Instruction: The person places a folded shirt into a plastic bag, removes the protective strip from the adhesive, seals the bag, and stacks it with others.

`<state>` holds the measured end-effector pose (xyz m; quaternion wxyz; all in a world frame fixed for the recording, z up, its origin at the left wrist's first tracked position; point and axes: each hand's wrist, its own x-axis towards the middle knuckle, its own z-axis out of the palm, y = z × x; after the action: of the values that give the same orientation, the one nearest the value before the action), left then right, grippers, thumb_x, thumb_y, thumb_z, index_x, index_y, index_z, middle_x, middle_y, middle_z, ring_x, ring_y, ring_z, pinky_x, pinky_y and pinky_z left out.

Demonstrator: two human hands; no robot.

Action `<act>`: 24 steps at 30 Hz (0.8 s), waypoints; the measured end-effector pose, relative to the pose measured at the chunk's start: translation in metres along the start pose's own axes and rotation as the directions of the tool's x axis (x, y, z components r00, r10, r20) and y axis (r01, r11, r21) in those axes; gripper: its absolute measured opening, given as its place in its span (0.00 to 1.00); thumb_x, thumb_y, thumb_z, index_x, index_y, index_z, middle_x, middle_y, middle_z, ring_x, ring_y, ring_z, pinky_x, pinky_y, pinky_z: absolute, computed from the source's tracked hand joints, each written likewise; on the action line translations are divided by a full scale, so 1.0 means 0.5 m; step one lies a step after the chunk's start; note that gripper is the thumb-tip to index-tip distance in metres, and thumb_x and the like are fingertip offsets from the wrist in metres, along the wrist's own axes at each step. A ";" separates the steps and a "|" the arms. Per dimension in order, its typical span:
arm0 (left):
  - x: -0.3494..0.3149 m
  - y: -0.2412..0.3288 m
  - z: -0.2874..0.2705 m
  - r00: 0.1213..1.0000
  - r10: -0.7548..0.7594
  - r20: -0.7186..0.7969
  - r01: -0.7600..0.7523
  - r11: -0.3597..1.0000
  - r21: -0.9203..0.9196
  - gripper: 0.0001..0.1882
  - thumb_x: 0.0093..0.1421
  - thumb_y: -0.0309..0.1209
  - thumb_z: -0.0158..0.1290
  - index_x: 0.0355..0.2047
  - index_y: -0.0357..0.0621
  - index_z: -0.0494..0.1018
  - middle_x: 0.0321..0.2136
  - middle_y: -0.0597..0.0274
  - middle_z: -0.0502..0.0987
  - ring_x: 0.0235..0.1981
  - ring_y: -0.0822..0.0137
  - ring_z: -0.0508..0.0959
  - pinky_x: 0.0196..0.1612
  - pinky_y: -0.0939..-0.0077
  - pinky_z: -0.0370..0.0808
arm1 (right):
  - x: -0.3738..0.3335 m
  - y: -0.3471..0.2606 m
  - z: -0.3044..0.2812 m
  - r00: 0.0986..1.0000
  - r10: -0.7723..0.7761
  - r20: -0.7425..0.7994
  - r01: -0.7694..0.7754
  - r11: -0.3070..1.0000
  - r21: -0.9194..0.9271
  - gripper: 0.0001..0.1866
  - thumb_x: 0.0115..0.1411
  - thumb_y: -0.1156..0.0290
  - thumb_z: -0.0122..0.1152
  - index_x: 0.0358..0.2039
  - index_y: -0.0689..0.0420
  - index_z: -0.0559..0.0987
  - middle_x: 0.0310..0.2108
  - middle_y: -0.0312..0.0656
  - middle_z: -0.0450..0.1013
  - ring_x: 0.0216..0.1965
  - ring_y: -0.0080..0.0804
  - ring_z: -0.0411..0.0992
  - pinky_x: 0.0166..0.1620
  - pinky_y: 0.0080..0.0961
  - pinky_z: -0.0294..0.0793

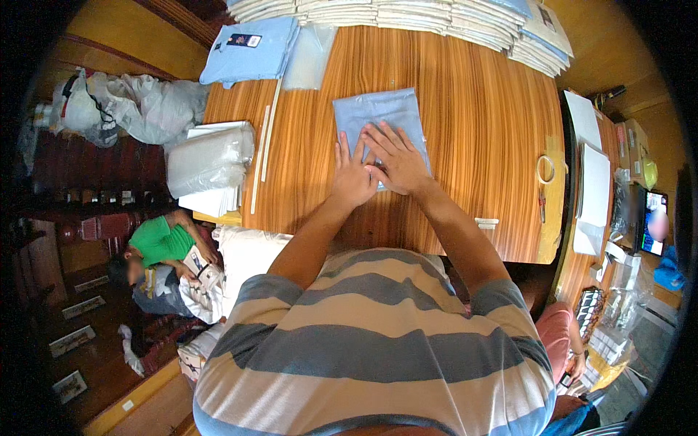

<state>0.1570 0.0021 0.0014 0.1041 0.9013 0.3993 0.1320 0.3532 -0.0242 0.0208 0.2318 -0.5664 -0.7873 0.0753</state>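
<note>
Blue plastic-wrapped cloth (379,105) lay folded on the striped wooden table (465,123), straight out at 12 o'clock from the wearer's body as I watched through the head camera, both hands resting on its nearer part. From my remote seat I saw the left forearm (314,232) reach in from 7 o'clock and the right forearm (459,229) from between 4 and 5 o'clock, both angled inward so that the wrists came close together. The left hand (352,180) lay on the near left part of the packet, its visible fingers spread and pointing toward 12 o'clock. The right hand (398,160) lay flat with its back upward, fingers stretched toward 11 o'clock and thumb toward 9; the hands met near the thumbs, where I could not make out the overlap clearly. Neither was clenched: the palms faced down on the packet, and I saw nothing gripped between the fingers. Taking the packet as the dial's centre, a tagged blue shirt (251,62) lay at 10 o'clock, with clear plastic bags (305,65) just beside it. Stacked folded garments (407,16) stood at 12 o'clock along the far edge, pale strips (267,142) lay near 9, and a roll of tape (539,171) sat just past 3.
</note>
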 end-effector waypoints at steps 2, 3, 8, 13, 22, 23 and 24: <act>0.003 0.013 -0.016 0.999 0.026 -0.022 -0.026 0.999 -0.034 0.34 0.72 0.47 0.48 0.75 0.51 0.59 0.79 0.45 0.43 0.75 0.20 0.37 0.74 0.27 0.41 | -0.003 0.036 0.054 0.955 0.296 -0.019 -0.297 0.952 -0.074 0.38 0.73 0.48 0.48 0.75 0.58 0.59 0.78 0.52 0.49 0.79 0.54 0.43 0.78 0.51 0.41; 0.013 0.017 -0.022 0.999 0.035 -0.008 -0.035 0.999 -0.027 0.34 0.72 0.47 0.48 0.75 0.51 0.59 0.79 0.45 0.43 0.75 0.21 0.37 0.74 0.27 0.41 | -0.001 0.072 0.057 0.874 0.477 -0.090 -0.482 0.875 -0.046 0.39 0.74 0.48 0.48 0.76 0.59 0.58 0.79 0.52 0.47 0.80 0.54 0.42 0.78 0.53 0.39; 0.002 -0.080 -0.041 0.924 0.355 0.143 -0.344 0.934 -0.100 0.36 0.71 0.50 0.50 0.76 0.59 0.57 0.79 0.52 0.45 0.78 0.32 0.39 0.75 0.28 0.41 | -0.021 0.053 -0.044 0.921 0.272 -0.279 -0.326 0.930 -0.170 0.38 0.74 0.47 0.46 0.76 0.58 0.59 0.79 0.53 0.48 0.79 0.61 0.42 0.76 0.64 0.39; 0.094 -0.101 -0.156 0.833 0.459 0.310 -0.495 0.867 0.047 0.42 0.67 0.53 0.54 0.76 0.53 0.56 0.79 0.55 0.48 0.79 0.44 0.44 0.77 0.33 0.37 | -0.124 -0.010 -0.042 0.971 0.196 0.139 -0.173 0.972 -0.161 0.35 0.74 0.48 0.47 0.74 0.54 0.63 0.77 0.51 0.52 0.78 0.57 0.47 0.76 0.59 0.44; 0.030 0.094 0.002 0.999 -0.035 0.036 0.030 0.990 0.137 0.38 0.69 0.51 0.46 0.75 0.50 0.58 0.78 0.50 0.50 0.77 0.33 0.46 0.72 0.23 0.38 | -0.086 -0.026 -0.008 0.941 0.338 0.000 -0.338 0.939 -0.064 0.42 0.71 0.43 0.47 0.75 0.58 0.61 0.79 0.47 0.50 0.79 0.56 0.43 0.75 0.65 0.39; 0.043 0.095 0.001 1.000 -0.026 -0.001 0.026 0.990 0.136 0.38 0.69 0.51 0.46 0.75 0.50 0.59 0.78 0.51 0.50 0.77 0.33 0.46 0.72 0.22 0.38 | -0.078 -0.017 -0.011 0.941 0.339 -0.007 -0.339 0.939 -0.053 0.42 0.70 0.42 0.47 0.75 0.58 0.61 0.79 0.47 0.49 0.79 0.56 0.43 0.75 0.65 0.38; 0.036 0.096 0.006 1.000 -0.029 -0.009 0.030 0.992 0.126 0.37 0.69 0.50 0.46 0.75 0.50 0.59 0.78 0.52 0.50 0.77 0.33 0.46 0.72 0.21 0.38 | -0.081 -0.022 -0.010 0.935 0.353 0.013 -0.353 0.935 -0.032 0.42 0.70 0.41 0.47 0.75 0.58 0.61 0.79 0.47 0.49 0.79 0.56 0.42 0.76 0.65 0.38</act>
<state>0.2028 -0.0163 0.0153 0.0476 0.8996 0.4205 0.1081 0.3561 -0.0663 0.0182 0.1991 -0.7010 -0.6760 0.1093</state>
